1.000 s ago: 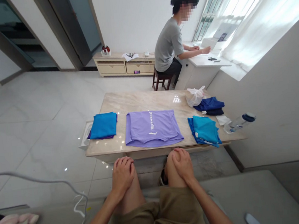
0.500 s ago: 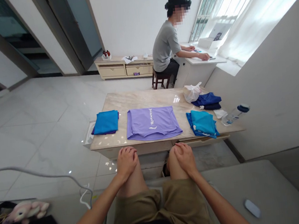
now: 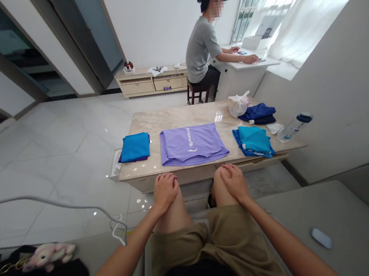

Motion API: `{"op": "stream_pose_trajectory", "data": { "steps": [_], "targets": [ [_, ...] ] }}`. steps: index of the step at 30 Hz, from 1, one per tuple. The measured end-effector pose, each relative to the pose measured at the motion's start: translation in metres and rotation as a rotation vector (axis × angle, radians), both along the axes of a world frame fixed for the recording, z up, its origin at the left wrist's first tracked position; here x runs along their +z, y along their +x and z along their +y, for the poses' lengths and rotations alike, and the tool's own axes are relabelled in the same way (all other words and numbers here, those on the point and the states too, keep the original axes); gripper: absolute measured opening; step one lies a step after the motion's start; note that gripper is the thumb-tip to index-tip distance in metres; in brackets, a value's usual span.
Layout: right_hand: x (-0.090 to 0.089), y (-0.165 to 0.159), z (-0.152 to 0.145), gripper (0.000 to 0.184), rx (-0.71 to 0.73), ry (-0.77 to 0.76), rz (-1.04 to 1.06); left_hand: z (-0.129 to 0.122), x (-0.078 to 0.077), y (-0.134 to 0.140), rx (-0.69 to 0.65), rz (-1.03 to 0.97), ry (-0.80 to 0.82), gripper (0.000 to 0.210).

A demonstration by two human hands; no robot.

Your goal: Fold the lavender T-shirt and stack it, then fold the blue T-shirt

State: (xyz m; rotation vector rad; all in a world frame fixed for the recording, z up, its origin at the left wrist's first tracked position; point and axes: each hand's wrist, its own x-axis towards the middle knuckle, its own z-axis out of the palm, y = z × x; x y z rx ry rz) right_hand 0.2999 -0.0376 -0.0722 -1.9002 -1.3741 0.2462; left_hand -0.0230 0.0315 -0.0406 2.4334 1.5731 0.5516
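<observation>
Left hand (image 3: 166, 191), right hand (image 3: 235, 181): cupped over knees (image 3: 220, 182), gripping nothing | Purple shirt (image 3: 201, 143), qty 1: flat on desk (image 3: 148, 120), presumably against creases

Left hand (image 3: 166, 190) and right hand (image 3: 234, 182) rest on the knees (image 3: 218, 180). Beyond, purple shirt (image 3: 201, 141) lies folded on table (image 3: 175, 116) between blue stack (image 3: 135, 147), left, and turquoise stack (image 3: 253, 138), right.

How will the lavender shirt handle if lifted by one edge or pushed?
The lavender shirt looks floppy: its folded cloth lies in thin, flat layers, so lifted, it would probably sag and unfold. Pushed, it may slide, since the tabletop shows glossy reflections.
</observation>
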Motion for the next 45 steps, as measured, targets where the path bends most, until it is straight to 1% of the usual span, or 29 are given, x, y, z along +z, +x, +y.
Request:
{"op": "stream_pose_trajectory", "data": {
  "steps": [4, 8, 14, 19, 23, 26, 27, 29, 31, 33, 36, 38, 42, 45],
  "targets": [
    [0.004, -0.009, 0.001, 0.046, 0.019, -0.028, -0.028, -0.007, 0.001, -0.014, 0.026, -0.013, 0.015, 0.025],
    [0.001, -0.015, -0.002, 0.047, 0.015, -0.009, -0.062, -0.007, 0.002, -0.022, 0.011, -0.002, 0.016, 0.027],
    [-0.009, -0.011, -0.013, 0.05, 0.04, 0.0, -0.114, -0.005, -0.002, -0.021, 0.027, -0.031, 0.019, 0.027],
    [-0.008, -0.008, -0.012, 0.052, 0.015, -0.023, -0.116, -0.01, -0.003, -0.017, 0.028, -0.063, 0.034, 0.028],
    [0.002, 0.003, -0.009, 0.051, -0.019, -0.058, -0.157, -0.01, -0.002, -0.021, 0.034, -0.085, 0.029, 0.026],
    [0.017, 0.024, -0.011, 0.046, -0.057, -0.134, -0.242, -0.009, -0.002, -0.031, 0.033, -0.1, 0.021, 0.026],
    [0.023, 0.033, -0.011, 0.044, -0.055, -0.176, -0.277, -0.009, -0.002, -0.035, 0.038, -0.107, 0.017, 0.025],
    [0.036, 0.051, -0.007, 0.039, 0.006, -0.243, -0.323, -0.01, -0.003, -0.043, 0.049, -0.126, 0.001, 0.025],
    [0.047, 0.064, 0.007, 0.038, 0.1, -0.267, -0.298, -0.011, -0.005, -0.048, 0.053, -0.15, -0.015, 0.026],
    [0.056, 0.07, 0.03, 0.039, 0.175, -0.298, -0.203, -0.013, -0.006, -0.049, 0.057, -0.157, -0.018, 0.027],
    [0.064, 0.064, 0.075, 0.035, 0.226, -0.394, -0.09, -0.013, -0.007, -0.045, 0.08, -0.129, -0.015, 0.026],
    [0.067, 0.056, 0.106, 0.033, 0.232, -0.427, -0.094, -0.013, -0.006, -0.04, 0.083, -0.105, -0.024, 0.025],
    [0.062, 0.047, 0.162, 0.03, 0.214, -0.428, -0.143, -0.012, -0.003, -0.033, 0.071, -0.078, -0.041, 0.027],
    [0.05, 0.059, 0.196, 0.029, 0.196, -0.431, -0.153, -0.011, -0.003, -0.028, 0.096, -0.065, -0.039, 0.029]
  ]
}}
